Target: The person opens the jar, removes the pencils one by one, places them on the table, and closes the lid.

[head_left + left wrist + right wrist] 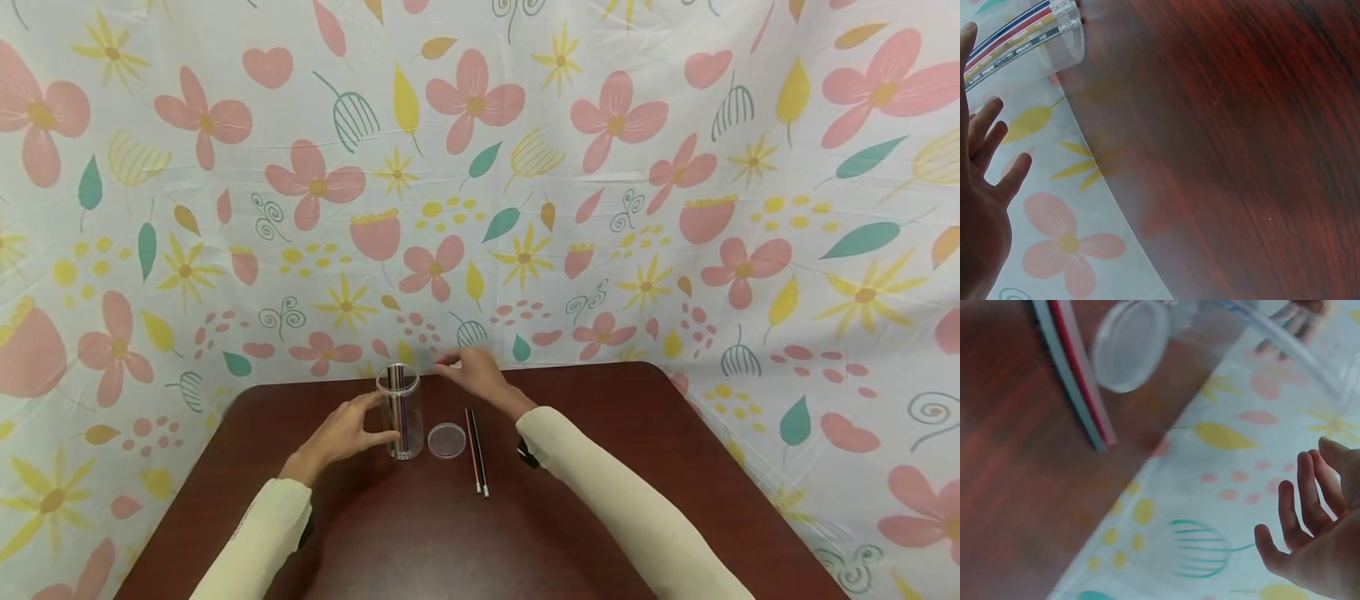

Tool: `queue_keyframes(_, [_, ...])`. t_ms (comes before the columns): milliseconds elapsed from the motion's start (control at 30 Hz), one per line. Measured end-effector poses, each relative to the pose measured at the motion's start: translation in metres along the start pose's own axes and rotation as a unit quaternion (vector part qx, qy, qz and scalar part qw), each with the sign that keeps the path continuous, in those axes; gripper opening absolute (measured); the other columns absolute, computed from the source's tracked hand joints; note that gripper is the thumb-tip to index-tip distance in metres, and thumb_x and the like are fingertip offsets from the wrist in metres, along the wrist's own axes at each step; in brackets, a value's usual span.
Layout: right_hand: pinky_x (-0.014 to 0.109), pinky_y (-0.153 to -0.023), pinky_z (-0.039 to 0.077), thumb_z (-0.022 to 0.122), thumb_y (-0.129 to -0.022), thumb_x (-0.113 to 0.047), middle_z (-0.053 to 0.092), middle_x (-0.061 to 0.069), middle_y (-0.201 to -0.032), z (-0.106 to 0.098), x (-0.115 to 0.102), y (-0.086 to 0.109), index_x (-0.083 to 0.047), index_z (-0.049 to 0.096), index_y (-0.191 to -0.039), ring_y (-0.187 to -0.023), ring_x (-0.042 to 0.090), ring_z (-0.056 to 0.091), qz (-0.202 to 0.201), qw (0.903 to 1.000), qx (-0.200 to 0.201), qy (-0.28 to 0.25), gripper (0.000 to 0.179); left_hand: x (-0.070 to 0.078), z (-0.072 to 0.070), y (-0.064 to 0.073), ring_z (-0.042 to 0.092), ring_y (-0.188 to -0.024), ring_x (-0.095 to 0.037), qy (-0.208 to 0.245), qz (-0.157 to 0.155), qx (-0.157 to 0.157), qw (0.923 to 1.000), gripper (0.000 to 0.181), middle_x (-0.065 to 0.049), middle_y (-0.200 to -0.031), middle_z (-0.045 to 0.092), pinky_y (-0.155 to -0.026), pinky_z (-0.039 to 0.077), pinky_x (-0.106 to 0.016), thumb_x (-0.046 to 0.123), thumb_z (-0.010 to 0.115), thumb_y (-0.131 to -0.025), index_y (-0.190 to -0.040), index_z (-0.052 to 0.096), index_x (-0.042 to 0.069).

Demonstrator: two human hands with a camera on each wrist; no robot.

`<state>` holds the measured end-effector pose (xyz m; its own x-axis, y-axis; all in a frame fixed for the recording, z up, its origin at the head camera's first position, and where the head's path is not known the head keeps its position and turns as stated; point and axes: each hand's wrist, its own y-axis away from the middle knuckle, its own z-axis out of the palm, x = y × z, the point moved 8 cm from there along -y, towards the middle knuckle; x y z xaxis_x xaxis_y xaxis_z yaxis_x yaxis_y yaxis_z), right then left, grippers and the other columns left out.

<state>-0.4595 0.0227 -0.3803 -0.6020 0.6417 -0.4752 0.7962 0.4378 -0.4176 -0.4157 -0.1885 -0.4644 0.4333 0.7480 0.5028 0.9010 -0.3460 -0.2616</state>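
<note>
A clear plastic jar (414,421) stands upright at the table's far side, with several striped pencils (1013,39) leaning inside. Beside it my left hand (341,429) has its thumb and fingers spread along the jar's left side; whether they touch it I cannot tell. Just right of the jar's mouth, my right hand (476,372) is raised with loosely bent fingers and nothing in them. The clear round lid (447,440) lies flat right of the jar. Two pencils, one red (1079,369) and one dark (1066,375), lie side by side past the lid.
The dark reddish wooden table (420,533) has rounded far corners. Close behind its far edge hangs a white cloth (465,208) printed with flowers and leaves.
</note>
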Motion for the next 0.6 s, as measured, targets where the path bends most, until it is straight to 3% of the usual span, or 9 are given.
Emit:
queue_keyframes(200, [0.027,-0.074,0.053,0.066,-0.092,-0.031,0.071,-0.005,-0.098,-0.003,-0.034,-0.007,-0.018,0.074,-0.104,-0.087,0.010,0.065,-0.024,0.9997,-0.012,-0.002,0.020,0.001,-0.002,-0.002,0.055,-0.119,-0.019,0.006,-0.003,0.010,0.9999,0.080,0.001,-0.129,0.059,-0.095,0.046,-0.049,0.057,0.077,-0.071,-0.138,0.048,0.025])
queue_keyframes(500, [0.019,-0.063,0.049,0.071,-0.087,-0.032,0.072,-0.008,-0.088,0.003,-0.059,-0.017,-0.015,0.076,-0.102,-0.074,0.002,0.063,-0.064,0.9978,-0.005,0.017,0.023,0.006,-0.004,-0.004,0.053,-0.122,-0.019,0.017,0.003,0.009,0.9998,0.081,0.006,-0.133,0.056,-0.096,0.046,-0.049,0.058,0.076,-0.072,-0.142,0.043,0.032])
queue_keyframes(600, [0.018,-0.058,0.046,0.072,-0.086,-0.031,0.072,-0.007,-0.090,0.004,-0.063,-0.018,-0.016,0.075,-0.103,-0.070,0.002,0.062,-0.067,0.9974,-0.010,0.025,0.023,0.005,-0.003,-0.005,0.054,-0.121,-0.020,0.016,0.000,0.008,0.9998,0.082,0.004,-0.131,0.057,-0.096,0.046,-0.050,0.061,0.075,-0.071,-0.141,0.045,0.028])
